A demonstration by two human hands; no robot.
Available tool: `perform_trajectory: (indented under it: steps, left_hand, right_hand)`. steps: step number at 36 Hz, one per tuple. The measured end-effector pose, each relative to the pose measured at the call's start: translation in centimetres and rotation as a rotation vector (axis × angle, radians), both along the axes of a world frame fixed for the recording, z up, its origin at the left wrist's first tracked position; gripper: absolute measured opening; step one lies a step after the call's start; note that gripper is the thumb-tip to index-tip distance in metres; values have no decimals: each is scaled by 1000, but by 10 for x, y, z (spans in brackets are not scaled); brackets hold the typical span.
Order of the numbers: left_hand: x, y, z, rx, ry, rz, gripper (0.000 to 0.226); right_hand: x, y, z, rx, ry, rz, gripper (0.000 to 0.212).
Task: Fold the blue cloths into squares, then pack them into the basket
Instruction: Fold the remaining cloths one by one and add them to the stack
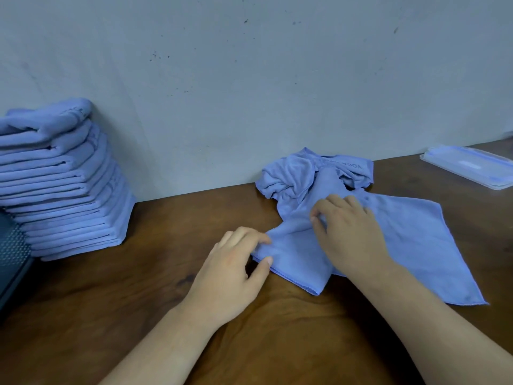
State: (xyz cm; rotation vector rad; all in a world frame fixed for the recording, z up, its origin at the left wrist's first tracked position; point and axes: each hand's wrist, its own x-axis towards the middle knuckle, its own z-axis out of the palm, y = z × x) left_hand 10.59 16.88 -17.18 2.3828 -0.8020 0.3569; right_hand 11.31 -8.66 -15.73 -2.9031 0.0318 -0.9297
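Plain workroom, packing-bench setup: marked grey wall (pixel 249 79), worn wood table (pixel 133 290), tall stack of identical folded cloths (pixel 63 184) at frame left.

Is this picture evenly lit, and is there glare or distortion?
Head view: soft, even light, faint shadows under the left hand and right hand holding the spread blue cloth; dull sheen on the brown wooden table; stack of folded blue cloths leans, likely wide-angle distortion.

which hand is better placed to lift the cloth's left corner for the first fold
Left. The left hand pinches the left corner of the blue cloth; the right hand sits mid-cloth, fingers bunching fabric, better for anchoring.
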Motion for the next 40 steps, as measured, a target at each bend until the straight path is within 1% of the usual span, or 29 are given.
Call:
perform_trajectory:
  steps: [1,2,3,4,5,7,10,12,13,15,17,18,20,22,24,25,26,27,28,29,30,31,32,33,34,36,37,40]
  left_hand:
    - [0,-1,2,-2,32,7,33]
    - [0,-2,3,30,69,2,42]
    - [0,-4,2,96,95,-7,47]
    - [0,-5,0,160,103,-18,48]
    - [2,-5,-3,184,100,-27,45]
    - [4,-4,-5,132,99,-33,32]
    - [4,-2,-5,18,89,-36,12]
    - [0,-2,0,-112,120,-48,8]
    - [-2,-2,3,-195,130,-58,9]
    - [-4,-1,10,-371,142,-62,11]
    - [-1,3,14,-505,176,-20,11]
    - [1,6,15,-558,198,6,13]
    - [6,13,18,-625,239,52,14]
    - [9,22,22,-673,285,84,14]
    - [11,28,26,-726,346,146,19]
    - [14,30,25,-699,345,194,22]
    - [17,31,21,-632,313,250,24]
    - [20,31,16,-551,272,295,20]
    - [22,30,13,-462,256,307,11]
    - [22,28,9,-343,260,297,17]
    - [23,27,6,-216,265,249,35]
    - [24,26,3,-100,265,189,48]
    - [24,25,0,-9,249,129,55]
    - [23,23,-1,50,224,61,55]
    - [24,24,-2,90,202,12,50]
    - [23,24,-2,82,191,-16,38]
    - [21,25,0,27,203,-9,34]
    - [16,28,6,-224,304,3,26]
  right_hand:
    - [2,-3,-2,-1,-27,-22,12]
    - [3,-8,-4,5,-16,-44,28]
    - [5,-14,-6,9,34,-59,43]
    - [7,-20,-8,27,100,-68,53]
    - [8,-25,-10,66,176,-64,55]
    - [10,-30,-11,131,267,-23,44]
    - [5,-24,0,136,191,-18,16]
    - [-3,-16,12,141,114,-5,8]
    - [-8,-11,17,177,72,31,7]
    - [-16,3,25,319,11,164,8]
    - [-20,17,27,458,-6,327,4]
    - [-20,21,24,482,1,387,3]
    - [-16,23,15,469,74,480,13]
    - [-14,19,7,490,228,567,25]
    - [-14,16,2,541,358,627,32]
    - [-14,15,1,582,376,642,34]
    - [-14,15,1,620,362,645,36]
    - [-12,15,1,641,326,633,38]
    - [-10,14,0,627,267,589,37]
    - [-7,12,-2,576,201,509,36]
    - [-4,10,-3,498,159,408,38]
    - [-4,8,-4,407,162,306,44]
    - [-4,7,-4,315,206,237,52]
    - [-4,6,-5,234,276,206,58]
    - [-4,6,-7,172,350,203,59]
    - [-3,7,-11,118,443,219,53]
    - [-3,7,-10,108,429,220,49]
    - [-8,11,-1,77,314,252,30]
